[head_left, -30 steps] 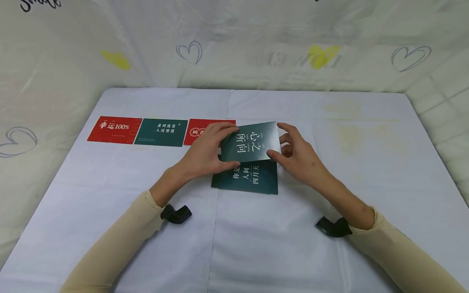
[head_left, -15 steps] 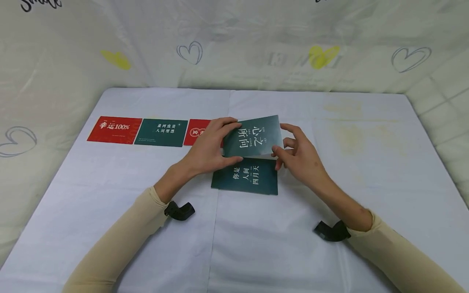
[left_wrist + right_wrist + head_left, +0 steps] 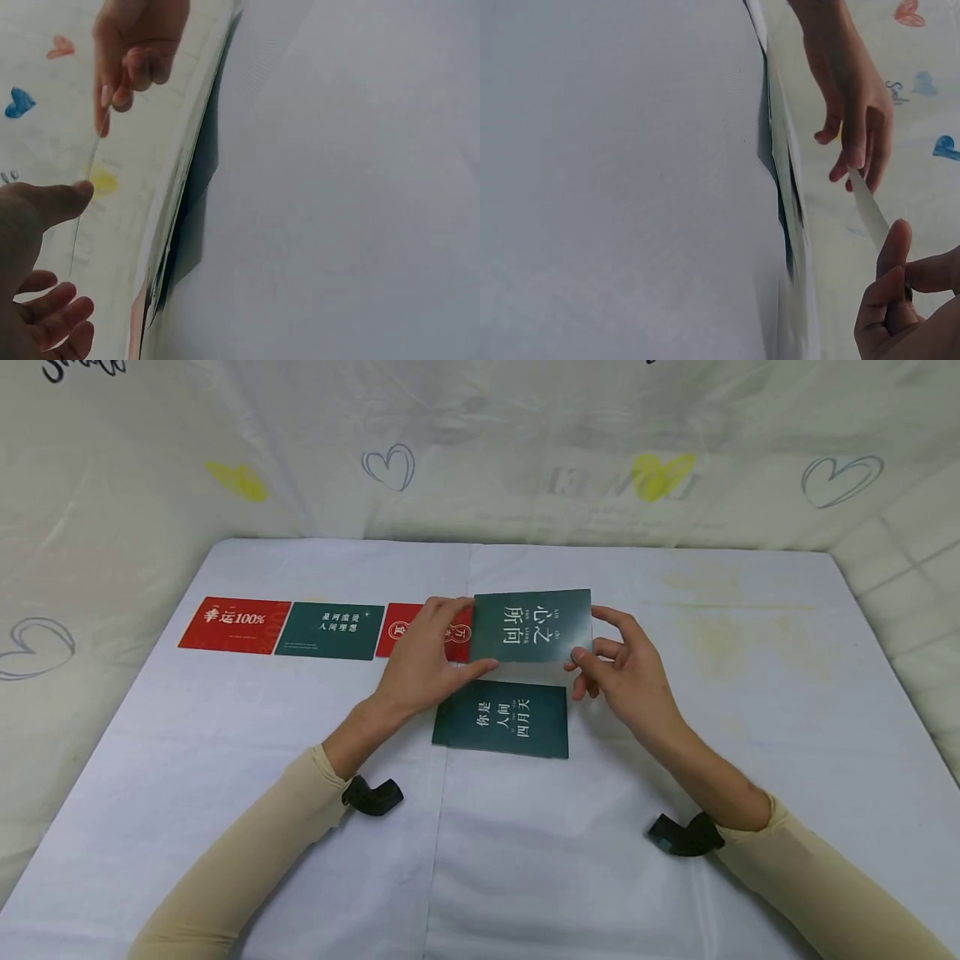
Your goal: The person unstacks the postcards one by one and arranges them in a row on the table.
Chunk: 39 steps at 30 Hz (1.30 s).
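Note:
A dark green card (image 3: 534, 627) with white lettering is held above the table, its lettering turned sideways. My right hand (image 3: 630, 672) pinches its right edge between thumb and fingers; in the right wrist view the card (image 3: 870, 210) appears nearly edge-on. At the card's left side, my left hand (image 3: 423, 652) has its fingers spread, its thumb at the near left corner. Below lies another dark green card (image 3: 501, 720) with white lettering; whether it tops a stack cannot be told. The left hand and raised card partly cover a red card (image 3: 459, 639).
To the left, a red card (image 3: 236, 625) and a green card (image 3: 328, 631) lie in one row with the partly covered red card. The white-covered table (image 3: 712, 693) backs onto a pale curtain (image 3: 495, 452) with printed hearts.
The raised card has moved away from the lower green card, up and to the right, and levelled out. The right hand moved with it, and the left hand's fingers slid off its face.

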Each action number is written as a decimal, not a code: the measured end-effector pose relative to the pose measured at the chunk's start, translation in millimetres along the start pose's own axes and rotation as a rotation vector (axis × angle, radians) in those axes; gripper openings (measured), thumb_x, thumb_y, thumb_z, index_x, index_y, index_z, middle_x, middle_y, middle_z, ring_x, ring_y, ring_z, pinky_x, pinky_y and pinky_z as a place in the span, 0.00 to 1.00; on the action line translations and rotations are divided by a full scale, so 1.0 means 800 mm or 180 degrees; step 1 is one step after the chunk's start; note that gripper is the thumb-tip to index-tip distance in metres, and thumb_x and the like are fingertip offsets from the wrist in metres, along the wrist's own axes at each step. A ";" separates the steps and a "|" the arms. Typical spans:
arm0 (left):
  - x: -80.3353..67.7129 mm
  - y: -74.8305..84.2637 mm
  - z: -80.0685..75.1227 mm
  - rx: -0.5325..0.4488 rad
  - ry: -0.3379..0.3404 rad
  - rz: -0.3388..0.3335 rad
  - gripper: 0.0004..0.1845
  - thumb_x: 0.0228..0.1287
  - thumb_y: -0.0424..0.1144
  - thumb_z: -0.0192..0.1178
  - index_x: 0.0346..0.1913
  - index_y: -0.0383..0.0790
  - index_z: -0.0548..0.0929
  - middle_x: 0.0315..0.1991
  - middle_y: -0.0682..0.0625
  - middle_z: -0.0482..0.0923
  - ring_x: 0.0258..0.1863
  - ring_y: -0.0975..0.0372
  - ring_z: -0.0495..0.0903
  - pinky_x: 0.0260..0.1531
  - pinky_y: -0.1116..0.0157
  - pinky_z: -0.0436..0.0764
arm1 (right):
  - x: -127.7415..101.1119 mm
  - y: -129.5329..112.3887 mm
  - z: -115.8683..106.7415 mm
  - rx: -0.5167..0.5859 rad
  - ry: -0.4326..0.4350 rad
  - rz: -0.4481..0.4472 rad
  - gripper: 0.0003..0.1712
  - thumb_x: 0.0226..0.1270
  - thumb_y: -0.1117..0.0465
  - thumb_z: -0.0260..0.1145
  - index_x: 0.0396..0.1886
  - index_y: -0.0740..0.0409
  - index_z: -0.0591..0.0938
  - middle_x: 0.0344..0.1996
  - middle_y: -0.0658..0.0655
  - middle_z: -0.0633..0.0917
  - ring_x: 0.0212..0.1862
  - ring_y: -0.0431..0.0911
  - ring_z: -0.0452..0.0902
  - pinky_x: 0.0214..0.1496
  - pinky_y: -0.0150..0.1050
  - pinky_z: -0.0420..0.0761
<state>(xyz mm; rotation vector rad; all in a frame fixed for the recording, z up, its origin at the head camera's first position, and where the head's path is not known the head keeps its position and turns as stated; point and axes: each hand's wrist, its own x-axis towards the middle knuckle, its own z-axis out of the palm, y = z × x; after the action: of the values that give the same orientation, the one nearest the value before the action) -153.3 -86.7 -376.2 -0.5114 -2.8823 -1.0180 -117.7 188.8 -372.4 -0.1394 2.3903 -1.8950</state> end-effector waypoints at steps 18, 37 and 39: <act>0.000 0.011 0.025 -0.0492 0.0190 -0.0488 0.38 0.59 0.48 0.77 0.71 0.40 0.77 0.46 0.46 0.87 0.40 0.57 0.86 0.46 0.60 0.88 | 0.008 0.004 -0.005 -0.0240 -0.0091 0.0205 0.37 0.81 0.61 0.57 0.83 0.51 0.55 0.38 0.59 0.83 0.29 0.42 0.82 0.35 0.32 0.80; 0.004 0.012 0.031 -0.0337 0.0099 -0.0540 0.34 0.60 0.49 0.76 0.68 0.41 0.81 0.36 0.48 0.85 0.34 0.59 0.83 0.36 0.65 0.83 | 0.016 0.012 -0.019 -0.0586 -0.0046 0.0401 0.34 0.77 0.60 0.65 0.76 0.58 0.64 0.33 0.53 0.86 0.27 0.40 0.84 0.34 0.30 0.80; 0.005 0.012 0.030 -0.0328 0.0077 -0.0562 0.34 0.61 0.49 0.76 0.68 0.42 0.81 0.35 0.48 0.85 0.33 0.59 0.82 0.34 0.66 0.81 | 0.017 0.012 -0.019 -0.0629 -0.0052 0.0434 0.34 0.77 0.60 0.65 0.77 0.58 0.64 0.33 0.51 0.86 0.27 0.41 0.84 0.34 0.30 0.80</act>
<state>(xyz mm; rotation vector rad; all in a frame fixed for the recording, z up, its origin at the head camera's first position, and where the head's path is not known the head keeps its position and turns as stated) -152.1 -63.4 -388.8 -0.2500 -2.9069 -1.1924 -132.9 204.1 -378.7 -0.0044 2.5017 -1.5930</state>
